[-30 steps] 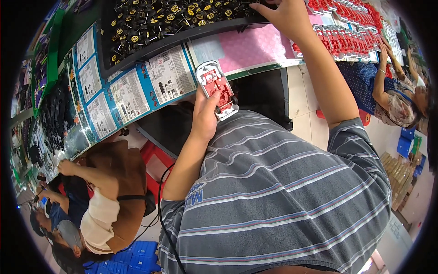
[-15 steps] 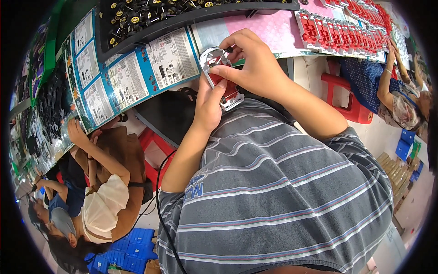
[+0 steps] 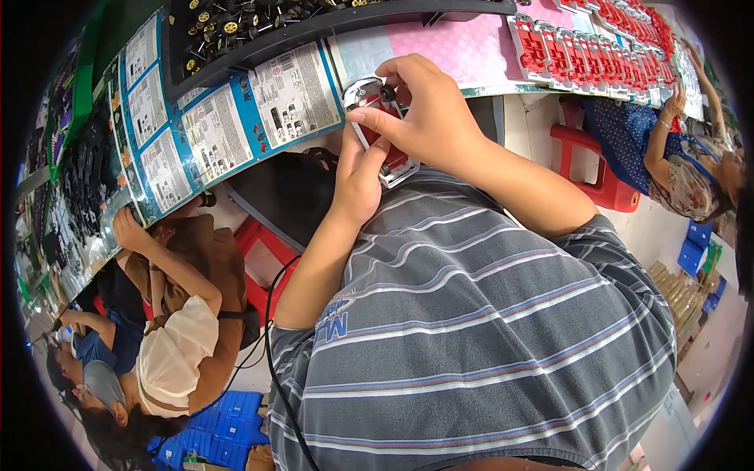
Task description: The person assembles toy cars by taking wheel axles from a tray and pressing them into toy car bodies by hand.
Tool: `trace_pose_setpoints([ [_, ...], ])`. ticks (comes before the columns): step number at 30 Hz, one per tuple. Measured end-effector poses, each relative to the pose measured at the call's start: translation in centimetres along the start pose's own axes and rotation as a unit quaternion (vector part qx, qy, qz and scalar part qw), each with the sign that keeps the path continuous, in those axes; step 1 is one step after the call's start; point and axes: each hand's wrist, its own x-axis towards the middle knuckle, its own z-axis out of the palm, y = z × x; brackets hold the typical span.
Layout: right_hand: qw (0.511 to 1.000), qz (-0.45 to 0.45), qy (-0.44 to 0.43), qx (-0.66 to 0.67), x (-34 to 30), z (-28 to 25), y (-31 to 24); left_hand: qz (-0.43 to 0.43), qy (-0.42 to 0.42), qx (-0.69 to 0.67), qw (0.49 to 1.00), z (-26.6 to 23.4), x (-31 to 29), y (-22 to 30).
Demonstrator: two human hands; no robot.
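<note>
Just past the table's front edge, over my lap, I hold a toy car with its red underside up and its silver-grey body around it. My left hand is closed around the near part of the car, its thumb lying along the side. At the far end, my right hand pinches a wheel axle against the car. A black wheel of that axle shows by my right fingers, while the thumb covers the other side. Another dark wheel sits near the car's near end.
A black tray of wheel axles with yellow hubs stands on the table ahead. Rows of red and silver car bodies lie at far right on a pink sheet. Co-workers sit on both sides, near red stools.
The wheel axle, tilted above the car before, now lies lower against its underside. My right thumb has shifted left across the car's far end. My left hand keeps its grip.
</note>
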Motion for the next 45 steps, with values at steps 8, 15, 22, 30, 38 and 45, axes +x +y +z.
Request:
trace_pose_setpoints([
  [8, 0.998, -0.043, 0.013, -0.039, -0.3, 0.0, 0.6, -0.016, -0.003, -0.019, 1.000, -0.1, -0.2, -0.3],
  [15, 0.999, -0.031, -0.013, -0.009, -0.4, -0.5, 0.5, -0.023, 0.005, -0.037, 0.999, -0.3, -0.3, -0.3],
  [22, 0.998, -0.052, -0.039, 0.008, -0.5, -1.4, 1.0, -0.026, 0.011, -0.071, 0.997, -0.3, -0.3, -0.3],
  [30, 0.999, -0.037, -0.018, -0.026, -0.4, -1.2, 0.3, 0.012, -0.017, 0.020, 1.000, -0.1, 0.1, -0.2],
  [38, 0.996, 0.006, -0.043, -0.082, -0.5, -1.9, -0.7, 0.028, 0.000, 0.116, 0.993, 0.4, 0.1, -0.8],
  [45, 0.977, 0.066, 0.173, -0.108, 6.6, -12.2, 4.6, -0.006, 0.049, -0.004, 0.999, -0.4, 0.1, -0.9],
])
